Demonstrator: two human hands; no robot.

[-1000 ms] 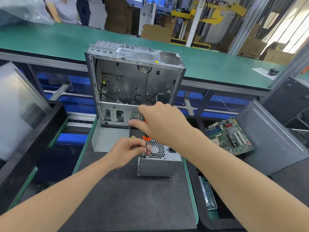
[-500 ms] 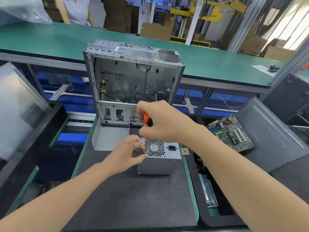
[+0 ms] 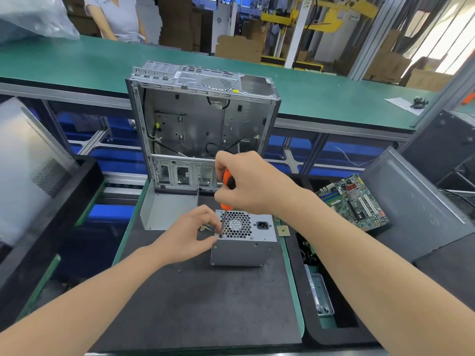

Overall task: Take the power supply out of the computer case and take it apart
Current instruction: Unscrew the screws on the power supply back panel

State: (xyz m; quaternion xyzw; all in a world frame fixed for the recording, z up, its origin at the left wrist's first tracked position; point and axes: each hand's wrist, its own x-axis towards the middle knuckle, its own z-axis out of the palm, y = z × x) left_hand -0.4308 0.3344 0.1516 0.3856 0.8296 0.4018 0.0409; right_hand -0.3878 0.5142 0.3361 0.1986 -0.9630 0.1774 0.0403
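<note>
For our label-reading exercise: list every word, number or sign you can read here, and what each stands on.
No text reads clearly.
Yellow sticker on the computer case: too small.
White label on the case top: blurred.
Motherboard markings: too small.
Power supply: no print visible.
Screwdriver: no print visible.

Bright, daylight glare upper right; edges perhaps warped.

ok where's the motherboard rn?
Head view, right side: the motherboard lies at the far end of the black bin, beside the grey panel, right of the power supply.
</note>
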